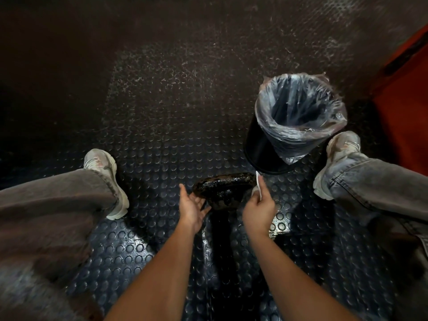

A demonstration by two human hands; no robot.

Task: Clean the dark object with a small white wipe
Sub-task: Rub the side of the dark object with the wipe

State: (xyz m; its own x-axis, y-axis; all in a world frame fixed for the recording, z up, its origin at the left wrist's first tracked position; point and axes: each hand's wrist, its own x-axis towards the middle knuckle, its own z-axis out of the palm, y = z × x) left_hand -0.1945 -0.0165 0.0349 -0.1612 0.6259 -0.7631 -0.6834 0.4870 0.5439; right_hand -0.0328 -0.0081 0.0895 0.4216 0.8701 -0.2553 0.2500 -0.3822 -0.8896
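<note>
A dark round object (223,188), black with worn patches, stands low on the studded floor between my feet, on a dark stem below it. My left hand (192,205) lies with fingers spread against the object's left rim. My right hand (259,208) pinches a small white wipe (259,185) at the object's right edge. The wipe sticks up above my fingers and touches the rim there.
A black bin (261,147) lined with a clear plastic bag (298,112) stands just behind the object on the right. My two legs in grey jeans and pale shoes (108,179) flank the spot. An orange surface (405,107) rises at the far right.
</note>
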